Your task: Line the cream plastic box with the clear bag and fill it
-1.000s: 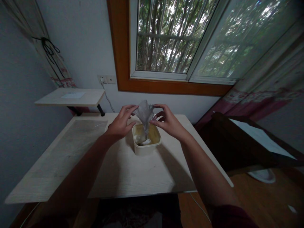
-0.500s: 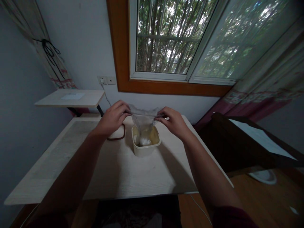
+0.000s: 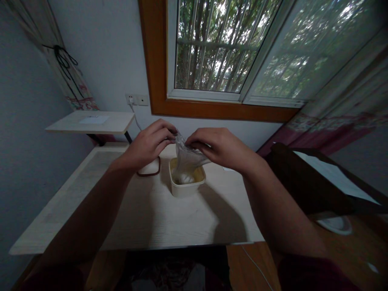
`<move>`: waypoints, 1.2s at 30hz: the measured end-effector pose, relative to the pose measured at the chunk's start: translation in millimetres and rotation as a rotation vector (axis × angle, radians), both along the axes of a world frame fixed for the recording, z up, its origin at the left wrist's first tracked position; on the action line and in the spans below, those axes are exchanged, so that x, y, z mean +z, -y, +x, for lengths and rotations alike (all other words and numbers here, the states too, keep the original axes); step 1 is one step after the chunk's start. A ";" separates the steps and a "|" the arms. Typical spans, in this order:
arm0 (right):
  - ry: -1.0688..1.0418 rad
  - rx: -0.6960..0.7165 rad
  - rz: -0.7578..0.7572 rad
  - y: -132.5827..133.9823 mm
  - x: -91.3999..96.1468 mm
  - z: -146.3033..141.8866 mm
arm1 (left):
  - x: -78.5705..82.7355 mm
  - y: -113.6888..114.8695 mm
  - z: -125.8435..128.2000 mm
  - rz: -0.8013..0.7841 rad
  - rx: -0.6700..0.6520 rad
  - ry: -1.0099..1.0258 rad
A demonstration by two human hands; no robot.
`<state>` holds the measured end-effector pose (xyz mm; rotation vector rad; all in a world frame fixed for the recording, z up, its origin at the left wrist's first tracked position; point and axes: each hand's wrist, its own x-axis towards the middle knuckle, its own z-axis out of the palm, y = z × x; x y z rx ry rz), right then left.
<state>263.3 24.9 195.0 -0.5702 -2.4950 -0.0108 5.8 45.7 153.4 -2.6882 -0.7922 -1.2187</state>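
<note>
A clear plastic bag (image 3: 188, 158) hangs from both hands, its lower part inside a cream-coloured rectangular tub (image 3: 184, 190). Something whitish lies in the bottom of the bag; its kind is hard to make out. My left hand (image 3: 156, 139) pinches the bag's top edge on the left. Close beside it, my right hand (image 3: 216, 146) has its fingers closed on the gathered right side of the bag. Left of the tub, partly behind my left wrist, a lid with a brown rim (image 3: 151, 166) lies flat on the table.
The tub stands on a pale wooden table (image 3: 169, 224). A small raised shelf (image 3: 91, 121) with a paper label is at the back left. Behind are a wall socket (image 3: 136, 100) and a window. To the right stands dark furniture (image 3: 303, 182) with a pale sheet on it.
My right hand has moved left toward my left hand. The bag's mouth, stretched wide between the hands before, is now bunched together.
</note>
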 end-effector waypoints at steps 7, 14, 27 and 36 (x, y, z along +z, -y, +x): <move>-0.085 -0.065 0.049 10.5 6.8 -4.7 | -2.3 1.7 -2.1 -0.080 0.043 -0.070; 0.066 -0.250 -0.082 -4.0 -4.8 -8.4 | -5.3 -1.1 -3.6 -0.034 -0.068 -0.125; 0.379 -0.043 -0.208 -19.4 -30.7 -40.8 | -3.2 10.9 -3.9 -0.020 -0.069 -0.085; 0.556 -0.191 -0.661 -35.4 -66.6 -3.5 | 1.6 11.6 -52.5 0.032 0.036 -0.138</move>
